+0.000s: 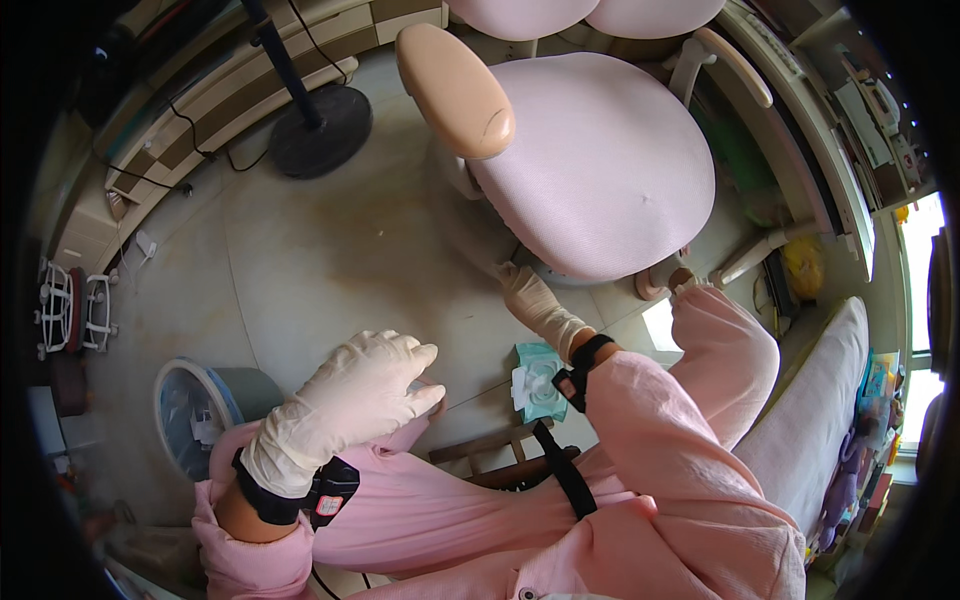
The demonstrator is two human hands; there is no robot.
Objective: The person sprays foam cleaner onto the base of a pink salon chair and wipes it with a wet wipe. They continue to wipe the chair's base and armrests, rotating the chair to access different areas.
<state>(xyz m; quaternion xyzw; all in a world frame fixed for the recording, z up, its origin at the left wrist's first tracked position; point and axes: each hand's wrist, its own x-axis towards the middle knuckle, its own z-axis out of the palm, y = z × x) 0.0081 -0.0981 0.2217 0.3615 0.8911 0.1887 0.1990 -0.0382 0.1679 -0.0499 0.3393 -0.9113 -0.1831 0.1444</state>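
Note:
Both of my hands wear pale disposable gloves. My left hand [360,394] hovers in front of my lap, thumb and index finger apart, with nothing seen in it. My right hand [536,300] reaches low, to the near edge beneath the pink seat [600,165] of a swivel chair. Its fingertips are close to the chair's shadowed underside. A small dark thing shows at those fingertips, and whether they hold it is unclear. The chair's tan armrest [457,94] juts out above and left of that hand. Below the right wrist lies a teal wipes pack [541,386] on the floor.
A bin [247,390] with a bag in it stands left of my left hand. The round black base [322,131] of a stand rests on the tiled floor [300,247], with cables along the drawers [184,127] behind. A bed or cushion edge [810,397] borders the right side.

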